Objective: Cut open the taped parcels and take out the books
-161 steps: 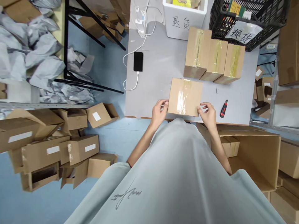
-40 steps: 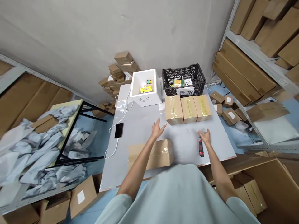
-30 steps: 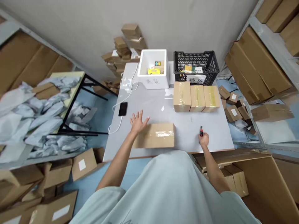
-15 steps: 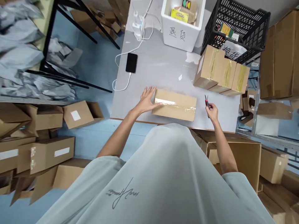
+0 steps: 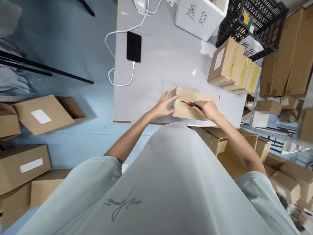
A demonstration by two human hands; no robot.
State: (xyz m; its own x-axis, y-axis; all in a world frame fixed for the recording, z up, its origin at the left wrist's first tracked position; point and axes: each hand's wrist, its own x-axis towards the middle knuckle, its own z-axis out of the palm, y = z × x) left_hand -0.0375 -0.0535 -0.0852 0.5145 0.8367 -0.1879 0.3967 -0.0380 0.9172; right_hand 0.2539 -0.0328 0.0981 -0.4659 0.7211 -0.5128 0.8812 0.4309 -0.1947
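A long brown cardboard box (image 5: 187, 113) lies on the grey table in front of me, clear tape along its top. At the box's left end rests my left hand (image 5: 162, 106), fingers spread, thumb and forefinger touching its edge. My right hand (image 5: 207, 110) is over the box's right part, closed around small scissors (image 5: 190, 104) with red and black handles. Their blades point left, at the tape near the box's left end. Whether the tips have gone into the tape I cannot tell. My right hand and forearm hide part of the box.
Behind, to the right, three taped boxes (image 5: 232, 67) stand in a row before a black crate (image 5: 254, 24). A white bin (image 5: 199, 18) is at the back. A phone (image 5: 134, 46) on a white cable lies left. Open cartons (image 5: 44, 114) cover the floor.
My right hand has moved left with the scissors, from beside the box to over its top. The scissors now point left instead of away from me. The view has shifted.
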